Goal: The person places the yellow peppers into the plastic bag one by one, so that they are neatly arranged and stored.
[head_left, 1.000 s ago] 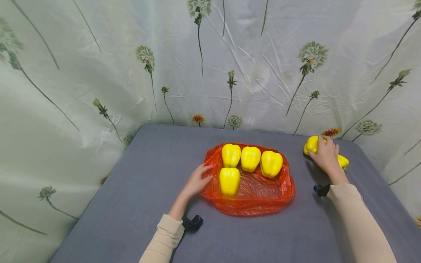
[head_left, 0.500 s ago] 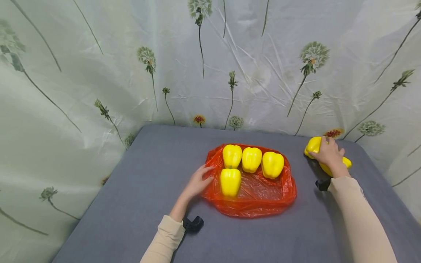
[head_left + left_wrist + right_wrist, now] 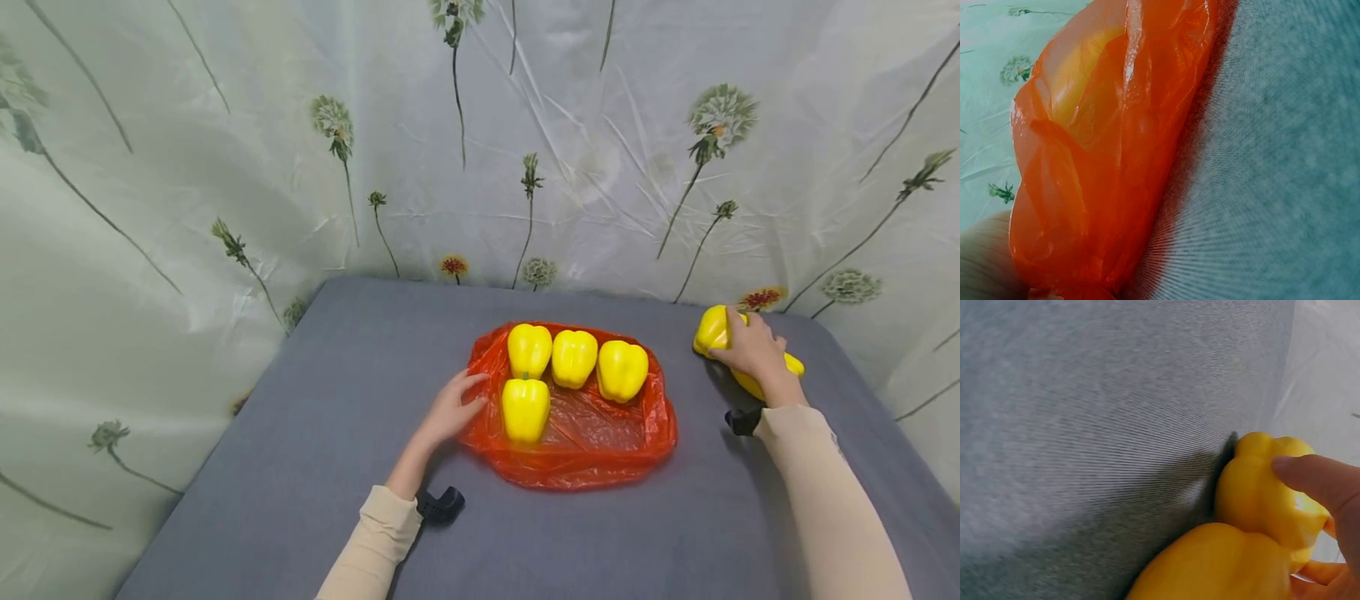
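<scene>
An opened red plastic bag (image 3: pixel 570 471) lies on the grey table, with several yellow bell peppers (image 3: pixel 573 360) standing inside. My left hand (image 3: pixel 448 408) pinches the bag's left edge between thumb and fingers; the left wrist view shows the thin red plastic (image 3: pixel 1097 187) bunched beside the hand, a pepper showing faintly through it. At the table's back right, my right hand (image 3: pixel 756 350) grips a yellow bell pepper (image 3: pixel 709 329), its thumb (image 3: pixel 1316 478) across the near side. Another yellow bell pepper (image 3: pixel 1210 569) lies touching it, partly covered by the hand in the head view.
The grey cloth-covered table (image 3: pixel 337 375) runs up to a pale curtain (image 3: pixel 420 150) printed with dandelions behind and at the sides. Black wrist cameras (image 3: pixel 441 505) sit on both wrists. Grey table surface separates the bag from the peppers at right.
My right hand has shifted slightly right on the pepper, and more of the other pepper beneath it shows. The left hand and the bag stay in place.
</scene>
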Demonstrator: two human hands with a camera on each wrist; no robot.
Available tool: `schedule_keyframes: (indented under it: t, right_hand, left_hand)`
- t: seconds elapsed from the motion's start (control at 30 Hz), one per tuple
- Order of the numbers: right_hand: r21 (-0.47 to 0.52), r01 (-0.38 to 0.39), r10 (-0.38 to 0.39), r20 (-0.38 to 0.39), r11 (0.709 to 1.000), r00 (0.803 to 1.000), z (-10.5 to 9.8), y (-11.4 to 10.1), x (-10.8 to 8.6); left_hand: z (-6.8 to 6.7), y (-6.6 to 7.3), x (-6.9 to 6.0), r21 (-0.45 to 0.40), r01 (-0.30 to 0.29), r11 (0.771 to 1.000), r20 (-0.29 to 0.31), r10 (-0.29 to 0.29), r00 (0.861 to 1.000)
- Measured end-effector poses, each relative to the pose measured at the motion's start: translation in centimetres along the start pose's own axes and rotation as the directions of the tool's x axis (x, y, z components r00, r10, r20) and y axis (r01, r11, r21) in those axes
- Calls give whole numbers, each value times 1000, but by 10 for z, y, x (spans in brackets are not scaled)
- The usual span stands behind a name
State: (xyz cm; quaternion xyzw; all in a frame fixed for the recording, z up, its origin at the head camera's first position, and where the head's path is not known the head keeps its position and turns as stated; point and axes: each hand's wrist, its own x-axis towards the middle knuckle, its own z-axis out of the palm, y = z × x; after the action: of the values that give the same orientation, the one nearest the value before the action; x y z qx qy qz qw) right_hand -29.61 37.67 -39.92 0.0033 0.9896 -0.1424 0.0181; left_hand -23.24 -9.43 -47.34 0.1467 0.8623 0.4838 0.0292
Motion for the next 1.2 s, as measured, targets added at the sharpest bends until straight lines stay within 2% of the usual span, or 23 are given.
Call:
schedule_keyframes:
  t: [0.17,0.4,0.63,1.03,1.2]
  right_hand:
    - [-19,2,-4,-63,1000,998,2,-2,-3]
    - [-47,7,-14,-165,999,986,14,2,-4]
    - [0,55,-53,-229,998,972,15,-2,-10]
    - [95,172,-124,-381,980,916,19,-11,-25]
    - [115,200,-139,-403,973,905,18,-16,-30]
  left_hand:
    - [-2,-1,2,37,-1,999,4,1,1000]
    - [-1,1,-1,17,2,1000,4,-2,1000]
    - [-1,0,1,16,-9,1000,-2,9,1000]
    - [0,-2,1,6,-20,1000,5,20,1000]
    - [-1,0,1,-2,-19,1000,4,19,1000]
